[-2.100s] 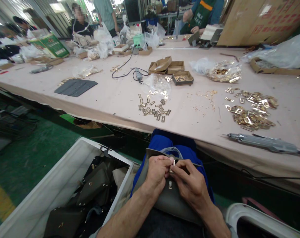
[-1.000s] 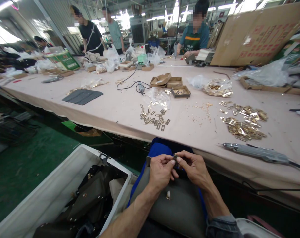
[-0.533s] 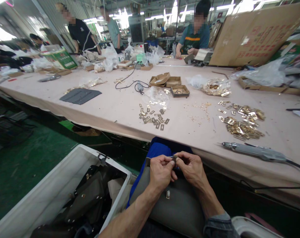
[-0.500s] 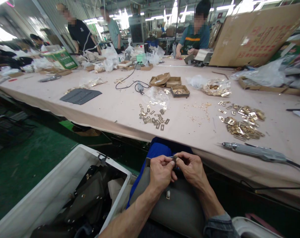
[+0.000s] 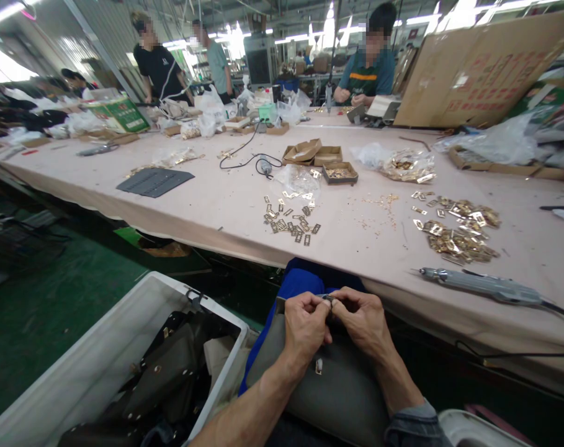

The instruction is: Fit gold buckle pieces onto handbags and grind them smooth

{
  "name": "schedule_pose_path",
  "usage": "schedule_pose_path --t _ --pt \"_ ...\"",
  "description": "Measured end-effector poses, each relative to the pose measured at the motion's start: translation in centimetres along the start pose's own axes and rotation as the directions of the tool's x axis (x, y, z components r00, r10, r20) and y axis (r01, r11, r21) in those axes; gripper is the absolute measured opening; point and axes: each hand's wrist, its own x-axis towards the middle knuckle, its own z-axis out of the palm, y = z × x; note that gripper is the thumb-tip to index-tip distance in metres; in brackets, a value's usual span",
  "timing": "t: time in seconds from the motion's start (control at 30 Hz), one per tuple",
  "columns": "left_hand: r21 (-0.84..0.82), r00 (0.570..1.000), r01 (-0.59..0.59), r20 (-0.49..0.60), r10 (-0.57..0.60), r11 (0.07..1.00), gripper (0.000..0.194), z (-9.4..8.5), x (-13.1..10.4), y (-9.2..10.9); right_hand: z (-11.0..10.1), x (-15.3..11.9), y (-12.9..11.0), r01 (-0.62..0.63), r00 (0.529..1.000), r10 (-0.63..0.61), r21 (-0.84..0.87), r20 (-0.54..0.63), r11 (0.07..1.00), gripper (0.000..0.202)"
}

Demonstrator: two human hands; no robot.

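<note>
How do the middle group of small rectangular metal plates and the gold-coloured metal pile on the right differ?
The middle plates are mostly loosely scattered; the gold pile is heaped densely. The middle plates cover less table; the gold pile spreads over more. Both contain small, flat metal pieces.

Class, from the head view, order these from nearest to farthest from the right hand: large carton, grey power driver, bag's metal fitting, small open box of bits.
1. Metal fitting: on the bag, in the lap.
2. Grey power driver: right, near the table edge.
3. Small open box: ahead, mid-table.
4. Large carton: far right.
</note>
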Motion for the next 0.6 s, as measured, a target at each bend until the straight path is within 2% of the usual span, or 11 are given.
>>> schedule_pose_path --t 0.13,0.3,0.5,0.6 --pt "0.002 1.0 -0.023 -0.007 0.023 1.0 0.023 -0.06 -0.02 0.05 0.36 0.08 0.22 -0.053 0.998 0.054 0.042 -0.024 0.998 0.022" --pt "0.027 1.0 -0.02 -0.01 0.02 0.999 0.025 0.09 -0.23 0.34 0.23 0.15 0.7 -0.086 0.996 0.087 0.09 -0.004 0.992 0.046" --pt "0.024 0.999 -0.003 0.033 0.003 1.0 0.024 -0.03 -0.2 0.04 -0.02 -0.06 0.91 -0.055 0.998 0.052 0.132 0.028 0.99 0.039" --pt "0.009 0.996 0.007 0.094 -0.007 1.0 0.018 -0.22 -0.26 -0.42 0.22 -0.11 0.9 -0.041 0.998 0.043 0.074 -0.035 0.996 0.042"
